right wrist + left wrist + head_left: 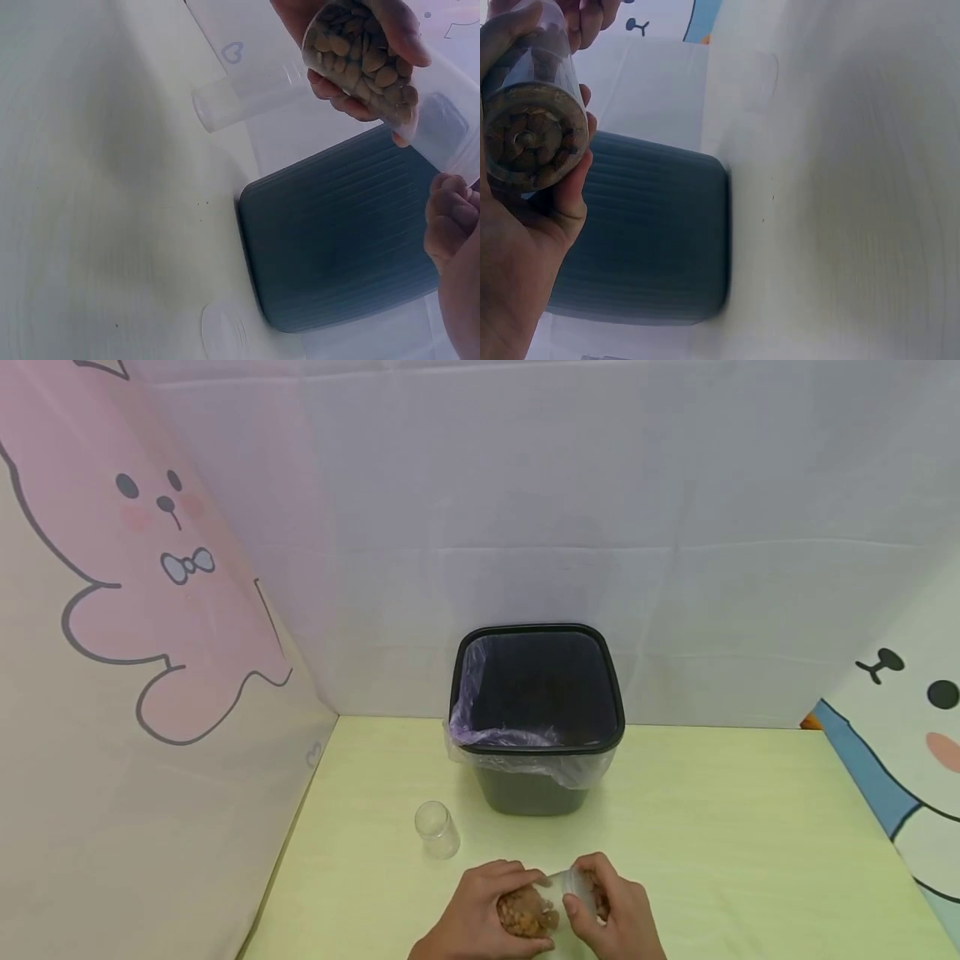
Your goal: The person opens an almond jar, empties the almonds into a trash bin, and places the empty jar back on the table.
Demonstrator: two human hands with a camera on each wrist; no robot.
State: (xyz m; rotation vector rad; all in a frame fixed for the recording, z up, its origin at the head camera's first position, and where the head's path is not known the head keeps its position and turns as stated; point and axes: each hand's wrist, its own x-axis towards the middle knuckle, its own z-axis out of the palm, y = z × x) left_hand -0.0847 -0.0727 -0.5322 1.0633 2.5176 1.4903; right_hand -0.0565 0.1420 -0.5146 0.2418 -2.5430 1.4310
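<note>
A clear plastic jar (442,112), tilted on its side, is partly filled with brown almond-shaped nuts (367,56). My left hand (491,906) grips it round the filled bottom end, and that base (534,139) faces the left wrist camera. At the other end, my right hand (611,906) holds the mouth of the jar between thumb and curled fingers. Part of the rim is hidden by those fingers. Both hands are in front of the bin, close to the near edge of the head view.
A dark bin (536,781) with a clear liner (577,768) over its rim stands beyond the hands. A clear empty jar (437,831) stands left of it. On the pale table lies a clear round lid (223,334). Printed cloth walls surround the table.
</note>
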